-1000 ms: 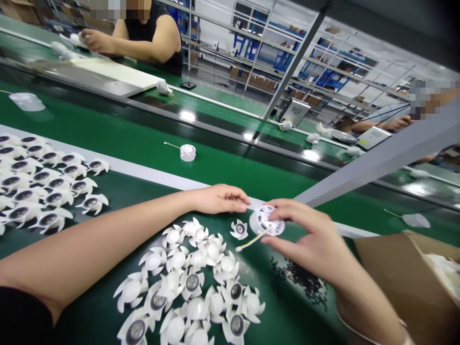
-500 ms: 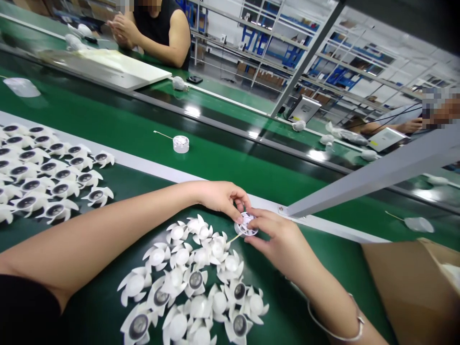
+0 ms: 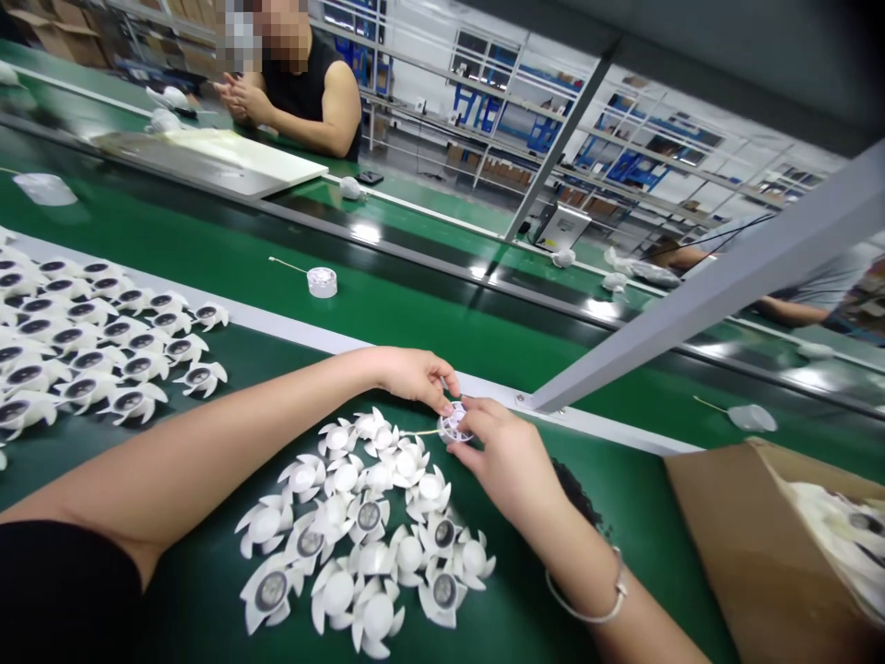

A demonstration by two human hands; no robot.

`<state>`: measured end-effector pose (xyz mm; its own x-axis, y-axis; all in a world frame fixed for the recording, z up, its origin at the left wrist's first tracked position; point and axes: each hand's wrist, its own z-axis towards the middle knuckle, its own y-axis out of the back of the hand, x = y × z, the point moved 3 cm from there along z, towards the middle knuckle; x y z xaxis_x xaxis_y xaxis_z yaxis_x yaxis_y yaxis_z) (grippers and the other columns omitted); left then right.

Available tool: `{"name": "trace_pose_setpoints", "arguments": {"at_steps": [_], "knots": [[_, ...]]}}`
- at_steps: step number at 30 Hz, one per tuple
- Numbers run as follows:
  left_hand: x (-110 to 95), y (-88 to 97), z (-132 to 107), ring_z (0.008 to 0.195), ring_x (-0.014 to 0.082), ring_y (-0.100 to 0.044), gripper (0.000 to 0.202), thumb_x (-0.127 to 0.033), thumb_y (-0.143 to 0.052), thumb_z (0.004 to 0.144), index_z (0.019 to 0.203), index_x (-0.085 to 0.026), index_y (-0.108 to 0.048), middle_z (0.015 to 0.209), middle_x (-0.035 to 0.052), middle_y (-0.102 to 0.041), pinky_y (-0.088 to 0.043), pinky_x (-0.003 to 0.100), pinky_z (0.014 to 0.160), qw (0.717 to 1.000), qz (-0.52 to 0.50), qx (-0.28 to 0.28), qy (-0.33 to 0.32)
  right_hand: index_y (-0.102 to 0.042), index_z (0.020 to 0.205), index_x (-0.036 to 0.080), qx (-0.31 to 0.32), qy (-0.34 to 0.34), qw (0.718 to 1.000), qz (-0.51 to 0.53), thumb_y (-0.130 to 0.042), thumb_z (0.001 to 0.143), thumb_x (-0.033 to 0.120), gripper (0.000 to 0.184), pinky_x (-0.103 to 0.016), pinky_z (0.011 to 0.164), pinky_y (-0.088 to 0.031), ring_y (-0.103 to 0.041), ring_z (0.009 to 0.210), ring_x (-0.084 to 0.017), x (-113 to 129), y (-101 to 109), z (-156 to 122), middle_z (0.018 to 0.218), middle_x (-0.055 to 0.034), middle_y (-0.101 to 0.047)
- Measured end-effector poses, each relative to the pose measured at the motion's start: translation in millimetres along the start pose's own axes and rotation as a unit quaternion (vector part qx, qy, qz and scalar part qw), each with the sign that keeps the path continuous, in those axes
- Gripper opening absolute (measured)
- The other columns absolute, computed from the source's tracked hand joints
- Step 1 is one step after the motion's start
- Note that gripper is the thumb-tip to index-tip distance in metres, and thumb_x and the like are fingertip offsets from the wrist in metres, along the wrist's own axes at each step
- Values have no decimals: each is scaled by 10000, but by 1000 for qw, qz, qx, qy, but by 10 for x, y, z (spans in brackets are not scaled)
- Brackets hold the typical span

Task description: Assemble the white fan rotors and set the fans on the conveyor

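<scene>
A small round white plastic fan motor housing (image 3: 453, 426), with spokes and a thin pale wire leading left, is between my two hands above the green work surface. My right hand (image 3: 508, 452) grips it from the right, fingers over its top and thumb below. At its upper left rim, my left hand (image 3: 418, 378) is closed, thumb and fingertips pinched against the edge. Whether a tiny part is also in that pinch is hidden. Just in front lies a loose pile of white fan blades (image 3: 373, 558), some showing dark round hubs.
More fan blades (image 3: 83, 337) stand in rows at left. Behind a pale rail, a green belt (image 3: 228, 267) carries another housing (image 3: 322, 282). A cardboard box (image 3: 733, 544) is at right. Small black pieces (image 3: 577, 493) lie beside my right forearm. A slanted metal post (image 3: 664, 314) rises nearby. People sit opposite.
The housing has turned between my hands: its wire pointed down-left and now points left. My view has shifted slightly, showing more of the box and the black pieces.
</scene>
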<state>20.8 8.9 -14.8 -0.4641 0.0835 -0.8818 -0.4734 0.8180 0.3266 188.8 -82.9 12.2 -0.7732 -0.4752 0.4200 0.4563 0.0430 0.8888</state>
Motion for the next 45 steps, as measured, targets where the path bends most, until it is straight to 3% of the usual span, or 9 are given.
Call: {"name": "trace_pose_setpoints", "arguments": {"at_steps": [7,15,19,29,36,39,42,44,45], "knots": [[-73,20,-36,564,86,-443,502,-464,-783,671,1058,-178,-642,661,-63,-548,-342,222,541,999,28,11,27,-673,764,188,5,-6,1000,12,-861,662,138,220,-299,785,-494,-658,872,-193,-7,2,60,978,-46,-707],[-125,55,-4,546,99,-435,571,-521,-778,641,1077,-196,-604,712,-39,-576,-314,240,508,995,58,39,66,-668,754,177,5,-13,1000,9,-853,666,126,212,-280,722,-435,-610,801,-177,32,4,66,907,-38,-675],[-137,58,-9,554,98,-430,537,-529,-773,648,1029,-196,-594,689,-47,-545,-308,235,513,995,62,35,70,-660,710,180,10,-8,1000,22,-908,600,174,271,-270,686,-420,-598,763,-172,11,14,99,835,-20,-662],[-184,-33,-87,555,100,-431,490,-560,-724,685,967,-183,-588,651,-47,-520,-331,231,524,996,73,1,56,-662,755,186,-39,7,997,61,-896,634,176,264,-254,755,-477,-633,818,-151,-110,-96,-12,961,-25,-688],[-122,-8,-82,548,106,-466,533,-574,-746,656,1001,-198,-593,691,-34,-578,-340,227,504,995,71,4,76,-650,762,186,-47,23,997,56,-871,660,153,245,-306,761,-500,-644,836,-190,-48,-101,8,955,-42,-679],[-163,34,-211,583,116,-502,514,-610,-681,728,1004,-186,-592,716,-20,-590,-381,233,540,994,87,0,70,-651,784,196,-41,46,997,53,-860,678,173,236,-311,826,-518,-657,912,-196,-61,-88,-8,1046,-43,-690],[-255,150,-484,737,147,-580,501,-608,-611,799,1080,-194,-628,849,10,-650,-434,238,651,984,163,48,56,-669,822,213,-33,62,997,42,-844,697,203,215,-312,878,-530,-661,984,-202,-140,-95,16,1109,-31,-692],[-300,257,-685,799,161,-609,624,-591,-668,750,1237,-211,-580,933,18,-677,-448,237,695,969,216,80,93,-692,976,202,-55,39,997,22,-756,773,163,216,-383,957,-514,-623,1118,-252,-217,-87,52,1242,-91,-647],[-318,302,-771,815,169,-622,769,-569,-753,656,1306,-222,-533,1018,25,-676,-457,238,690,962,227,90,123,-682,1083,188,-77,23,997,6,-700,806,138,281,-428,990,-497,-586,1186,-279,-250,-64,68,1325,-134,-595]]}}
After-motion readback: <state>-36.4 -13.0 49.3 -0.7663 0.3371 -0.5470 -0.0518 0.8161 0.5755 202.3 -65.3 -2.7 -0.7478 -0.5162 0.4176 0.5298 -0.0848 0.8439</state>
